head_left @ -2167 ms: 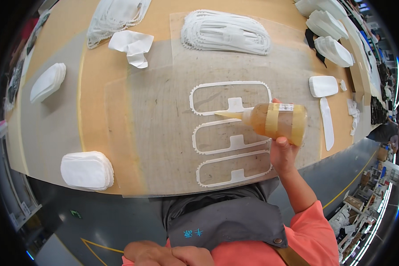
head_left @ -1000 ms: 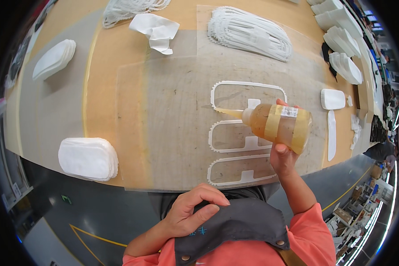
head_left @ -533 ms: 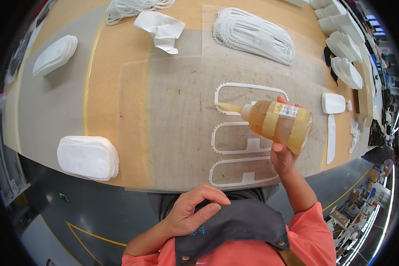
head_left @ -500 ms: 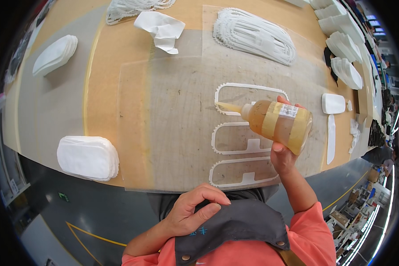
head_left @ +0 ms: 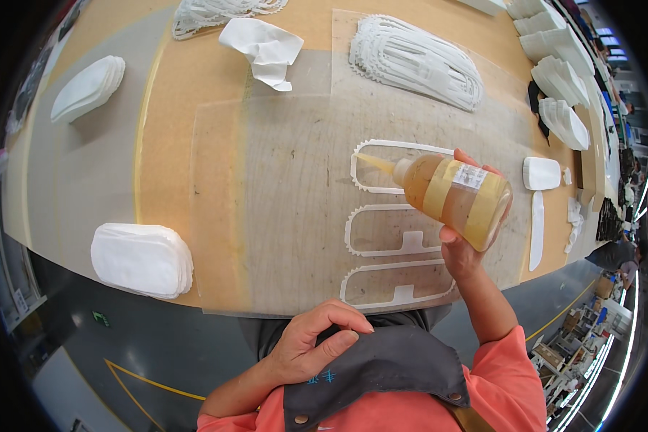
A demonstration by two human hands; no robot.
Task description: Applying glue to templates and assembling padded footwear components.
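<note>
My right hand (head_left: 462, 252) is wrapped round a squeeze bottle (head_left: 453, 198) of amber liquid, with yellow tape bands and a white label. The bottle is tilted on its side, its tapered nozzle (head_left: 374, 164) pointing left over the top white frame (head_left: 389, 145). Below that lie a middle white frame (head_left: 349, 230) and a near white frame (head_left: 343, 288), both with toothed left ends and a small tab; the bottle and hand cover parts of them. My left hand (head_left: 320, 338) rests by my apron at the table's near edge, fingers loosely bent, thumb apart, nothing in it.
A clear sheet (head_left: 219, 201) covers the middle of the table. White frames (head_left: 414, 65) are piled at the back. Crumpled white paper (head_left: 263, 47) lies back left. White oval pads are stacked near left (head_left: 140, 259) and far left (head_left: 90, 88); more white stacks (head_left: 561, 122) line the right edge.
The bottle has shifted very slightly right and down, still held over the top frame. My left hand stays where it was.
</note>
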